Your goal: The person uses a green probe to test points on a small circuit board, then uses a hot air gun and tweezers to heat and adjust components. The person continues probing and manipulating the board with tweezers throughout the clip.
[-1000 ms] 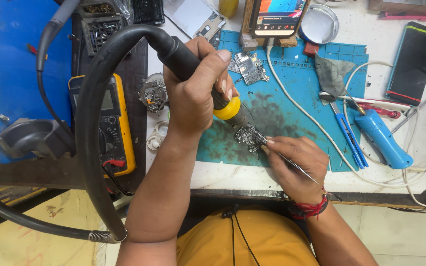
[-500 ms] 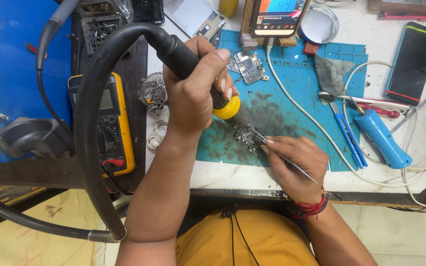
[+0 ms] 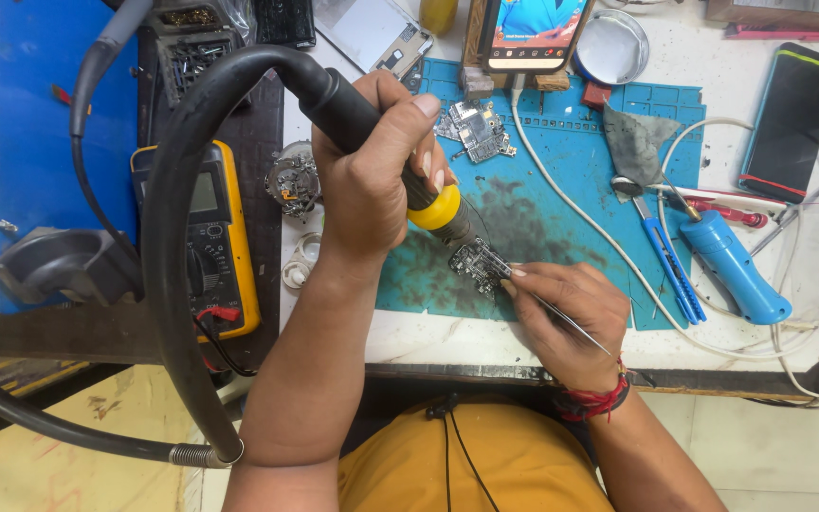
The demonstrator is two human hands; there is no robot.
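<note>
My left hand (image 3: 372, 180) grips a black hot-air wand with a yellow collar (image 3: 435, 210); its thick black hose (image 3: 168, 237) loops down to the left. The nozzle points at a small dark circuit board (image 3: 479, 263) lying on the blue work mat (image 3: 561, 180). My right hand (image 3: 561, 318) holds thin metal tweezers (image 3: 571, 324), fingertips resting at the board's right edge.
A yellow multimeter (image 3: 210, 237) sits left of my arm. A second circuit board (image 3: 474, 131), a phone on a stand (image 3: 535, 33), a round tin (image 3: 615, 45), a blue tool (image 3: 734, 265), blue tweezers (image 3: 665, 265), a dark phone (image 3: 791, 118) and white cables lie around.
</note>
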